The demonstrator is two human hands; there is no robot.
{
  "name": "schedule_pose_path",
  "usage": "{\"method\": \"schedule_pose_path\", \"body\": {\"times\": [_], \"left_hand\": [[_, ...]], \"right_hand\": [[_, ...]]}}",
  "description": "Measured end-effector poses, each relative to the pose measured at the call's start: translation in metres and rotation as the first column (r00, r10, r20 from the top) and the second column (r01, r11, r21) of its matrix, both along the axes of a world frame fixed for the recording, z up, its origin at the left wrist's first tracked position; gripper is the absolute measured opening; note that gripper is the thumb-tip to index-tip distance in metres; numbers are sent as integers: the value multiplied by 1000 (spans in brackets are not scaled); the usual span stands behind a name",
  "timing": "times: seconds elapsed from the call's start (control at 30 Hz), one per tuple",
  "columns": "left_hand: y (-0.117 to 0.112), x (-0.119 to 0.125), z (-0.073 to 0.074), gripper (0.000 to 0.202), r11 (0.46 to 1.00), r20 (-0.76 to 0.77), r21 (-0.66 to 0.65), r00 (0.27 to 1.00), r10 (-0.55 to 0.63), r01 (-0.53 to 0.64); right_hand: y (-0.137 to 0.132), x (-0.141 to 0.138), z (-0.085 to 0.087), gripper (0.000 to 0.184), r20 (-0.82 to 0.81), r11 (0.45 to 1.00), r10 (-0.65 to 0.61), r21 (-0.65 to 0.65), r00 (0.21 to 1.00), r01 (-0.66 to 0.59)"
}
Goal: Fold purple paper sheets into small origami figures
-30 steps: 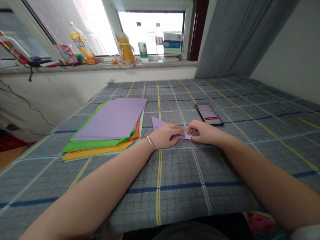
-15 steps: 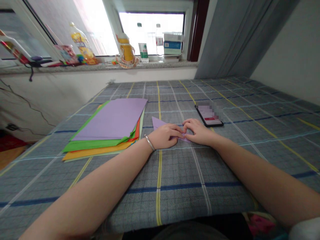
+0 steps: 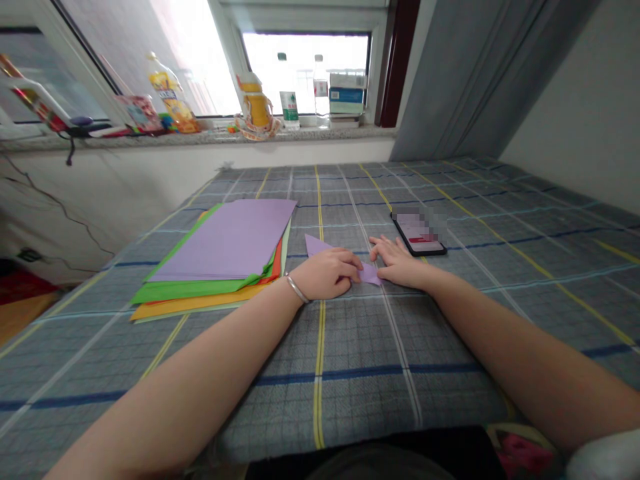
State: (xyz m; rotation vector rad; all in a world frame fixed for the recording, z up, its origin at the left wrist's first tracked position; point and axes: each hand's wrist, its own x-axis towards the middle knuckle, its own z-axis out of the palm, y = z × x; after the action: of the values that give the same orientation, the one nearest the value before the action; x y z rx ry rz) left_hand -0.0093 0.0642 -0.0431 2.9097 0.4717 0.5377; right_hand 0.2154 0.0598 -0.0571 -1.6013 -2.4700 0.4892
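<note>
A small folded piece of purple paper (image 3: 371, 273) lies on the checked cloth, with a pointed corner showing on the left and a short flap on the right. Over its middle rests my left hand (image 3: 327, 272), a silver bangle at the wrist; the fingers are curled together and grip the paper against the cloth, hiding much of it. My right hand (image 3: 399, 262) is at the paper's right end, fingers apart. Its thumb is at the flap's edge, and whether it touches cannot be told.
A stack of coloured paper sheets (image 3: 225, 240), purple on top, lies to the left. Beyond my right hand is a phone (image 3: 419, 235). Bottles, a yellow cup (image 3: 257, 109) and boxes (image 3: 347, 95) stand on the windowsill at the back. A grey curtain (image 3: 450, 80) hangs at the right.
My right hand has drawn slightly right, away from my left fingers, and its fingers have spread. More of the paper's right flap shows between the hands.
</note>
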Motion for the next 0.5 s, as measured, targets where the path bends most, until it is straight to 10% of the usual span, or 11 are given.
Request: {"method": "schedule_pose_path", "body": {"times": [0.5], "left_hand": [[9,-8,-7,25,967,157,-251,988,-1,41]], "right_hand": [[8,18,1,41,-155,997,33,-58,987,-43]]}}
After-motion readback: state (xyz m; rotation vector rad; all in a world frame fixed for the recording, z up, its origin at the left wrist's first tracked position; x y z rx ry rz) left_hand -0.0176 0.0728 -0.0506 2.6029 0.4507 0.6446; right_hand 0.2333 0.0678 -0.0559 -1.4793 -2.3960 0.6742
